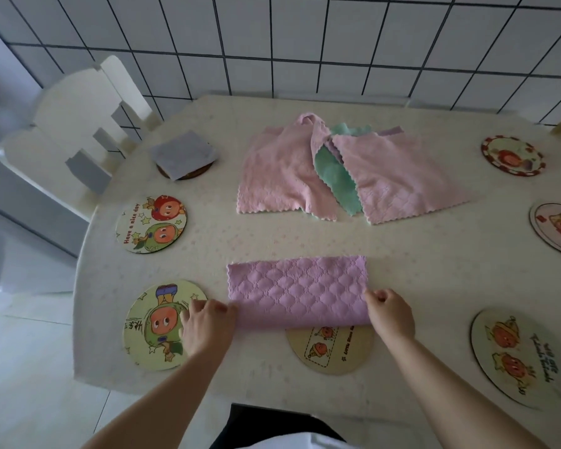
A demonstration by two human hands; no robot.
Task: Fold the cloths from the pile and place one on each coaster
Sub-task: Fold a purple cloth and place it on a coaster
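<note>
Both forearms are bare from the lower edge of the view up to the wrists, with no sleeves, watch, bracelet or rings showing. The left hand (206, 322) and the right hand (390, 314) are ungloved, with short nails. At the bottom centre a strip of white garment shows at the person's front, with dark, near-black clothing just above it.
</note>
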